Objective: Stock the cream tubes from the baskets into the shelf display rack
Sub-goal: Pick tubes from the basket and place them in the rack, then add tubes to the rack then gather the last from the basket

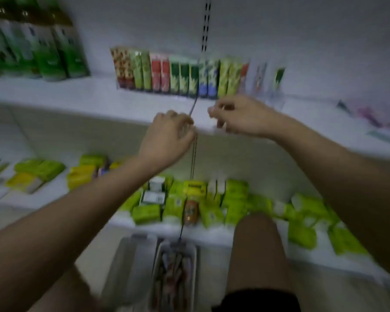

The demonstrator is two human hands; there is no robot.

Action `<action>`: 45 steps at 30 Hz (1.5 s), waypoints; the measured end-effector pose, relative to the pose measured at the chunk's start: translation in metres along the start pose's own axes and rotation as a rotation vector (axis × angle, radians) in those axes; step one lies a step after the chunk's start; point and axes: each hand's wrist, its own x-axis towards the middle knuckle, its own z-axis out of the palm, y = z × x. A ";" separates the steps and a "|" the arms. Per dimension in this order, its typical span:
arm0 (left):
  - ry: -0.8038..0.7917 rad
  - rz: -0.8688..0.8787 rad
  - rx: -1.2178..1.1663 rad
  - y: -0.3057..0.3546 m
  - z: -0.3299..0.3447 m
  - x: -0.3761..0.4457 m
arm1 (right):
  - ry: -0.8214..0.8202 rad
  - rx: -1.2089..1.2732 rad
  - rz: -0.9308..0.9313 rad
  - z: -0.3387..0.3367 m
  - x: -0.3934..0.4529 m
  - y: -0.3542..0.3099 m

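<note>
Left hand (169,136) and right hand (239,115) raised before tubes (178,75) on shelf (77,95); fingers curled (blurred, grip unclear); basket (175,273) below.

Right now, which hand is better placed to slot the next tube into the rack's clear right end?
Probably the right hand: it hovers just below the display rack's sparse right end, while the left hand sits lower and further left.

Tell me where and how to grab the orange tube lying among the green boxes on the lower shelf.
Grip the orange tube across its body, near the middle, coming down from above. It lies flat, lengthwise toward the shelf's front edge, with green boxes close on both sides, so the top is probably the only open approach. The picture is blurred; its cap end cannot be told.
</note>
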 end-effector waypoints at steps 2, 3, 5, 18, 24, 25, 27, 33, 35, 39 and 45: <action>-0.043 0.003 -0.039 -0.019 0.010 -0.049 | -0.071 -0.004 0.009 0.031 -0.017 0.002; -0.104 -0.053 -0.056 -0.030 0.021 -0.073 | -0.111 0.003 0.021 0.053 -0.023 0.006; -0.274 -0.245 -0.105 -0.052 0.051 -0.117 | -0.205 0.063 0.088 0.103 -0.033 0.020; -0.858 -0.948 -0.133 -0.118 0.193 -0.284 | -0.672 0.314 0.709 0.370 -0.117 0.127; -0.959 -1.098 -0.179 -0.131 0.240 -0.326 | -0.746 0.234 0.817 0.427 -0.132 0.174; -0.955 -1.092 -0.195 -0.130 0.247 -0.326 | -0.757 0.233 0.836 0.436 -0.133 0.177; -0.933 -1.086 -0.253 -0.130 0.261 -0.330 | -0.795 0.259 0.858 0.456 -0.139 0.181; -0.725 -1.355 -0.301 -0.132 0.299 -0.361 | -0.894 0.340 0.872 0.494 -0.169 0.184; -0.615 -1.442 -0.324 -0.135 0.306 -0.363 | -0.905 0.383 0.918 0.499 -0.174 0.184; -0.562 -1.530 -0.278 -0.139 0.309 -0.366 | -0.823 0.411 0.969 0.507 -0.170 0.190; -0.447 -1.440 -0.244 -0.137 0.299 -0.371 | -0.601 0.391 0.967 0.519 -0.129 0.189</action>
